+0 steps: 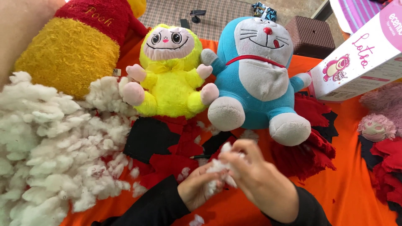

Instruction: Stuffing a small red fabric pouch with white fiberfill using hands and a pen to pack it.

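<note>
Both of my hands meet low in the middle of the head view, around a clump of white stuffing point(218, 168). My left hand point(196, 189) cups the clump from below. From above, my right hand point(258, 180) pinches it with closed fingers. Both arms wear black sleeves. Just beyond the hands lie red and black felt pieces point(167, 144) on an orange cloth point(351, 188). A large heap of white stuffing point(50, 150) fills the left side.
A yellow plush toy point(169, 73) and a blue-and-white cat plush point(257, 75) sit upright behind the felt. A big yellow-and-red plush point(71, 46) lies at the back left. A white-and-pink box point(364, 58) and a pink plush point(381, 119) are at the right.
</note>
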